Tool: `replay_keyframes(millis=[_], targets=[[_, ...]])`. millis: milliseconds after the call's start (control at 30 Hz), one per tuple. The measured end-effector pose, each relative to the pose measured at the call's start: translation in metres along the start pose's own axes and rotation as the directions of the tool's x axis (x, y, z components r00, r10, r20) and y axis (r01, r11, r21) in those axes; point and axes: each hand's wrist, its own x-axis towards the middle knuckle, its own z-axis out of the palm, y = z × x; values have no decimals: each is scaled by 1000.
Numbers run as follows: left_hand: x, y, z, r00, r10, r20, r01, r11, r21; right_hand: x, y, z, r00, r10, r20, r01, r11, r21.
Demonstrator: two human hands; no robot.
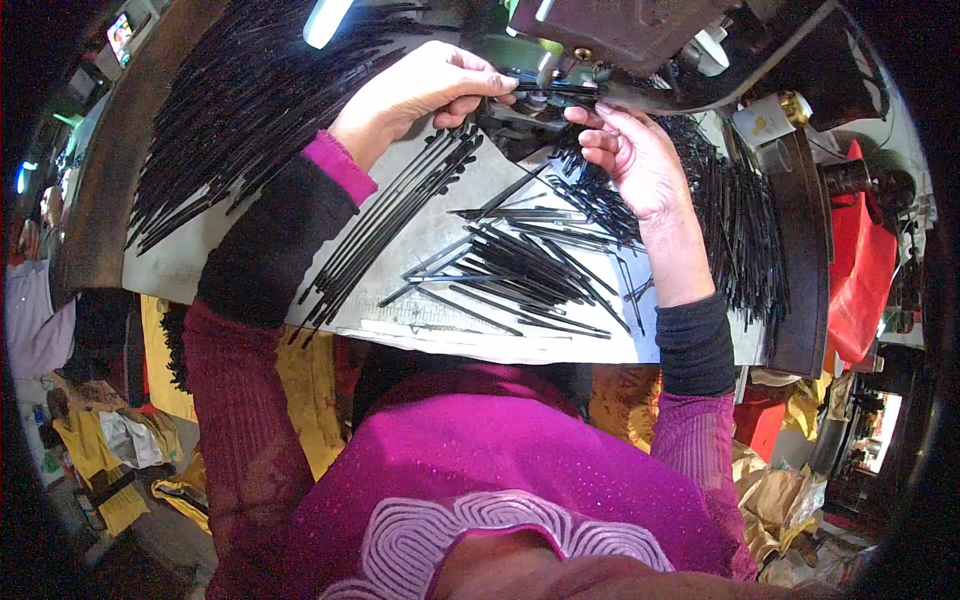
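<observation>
Under the head of a sewing machine (pixel 620 35), a thin black strip (pixel 558 88) lies crosswise near the needle area. My left hand (pixel 440 85) pinches its left end between thumb and fingers. At the right end, my right hand (pixel 640 155) has its fingers curled, with the fingertips at the strip; their exact hold is partly hidden. Below my left hand, several long black strips (pixel 390 220) lie side by side in a slanting row. A loose heap of black strips (pixel 525 270) rests on the white sheet (pixel 440 330) between my forearms.
A large pile of black strips (pixel 260 110) covers the table's left side, and another bundle (pixel 740 220) hangs over the right. A thread spool (pixel 770 118) stands at the right near a red bag (pixel 860 260). Dark wooden edges (pixel 95 170) border the work surface.
</observation>
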Motion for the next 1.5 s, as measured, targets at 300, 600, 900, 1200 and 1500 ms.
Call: replay_keyframes(millis=[300,600,900,1200,1500], targets=[[-11,14,-5,994,33,105,-47,990,133,-5,-6,2,965,-245,-97,226,958,-175],[-21,6,13,960,-103,262,37,968,248,-36,-1,44,933,-179,312,357,358,-863],[-31,-10,-4,983,130,133,-180,501,847,-42,-13,41,973,162,165,42,578,-815],[-22,-9,-9,994,1,109,-60,839,540,-41,-6,42,910,364,197,-128,700,-703],[-20,-5,4,997,-11,78,8,999,36,-39,3,40,931,298,213,-97,761,-641]])
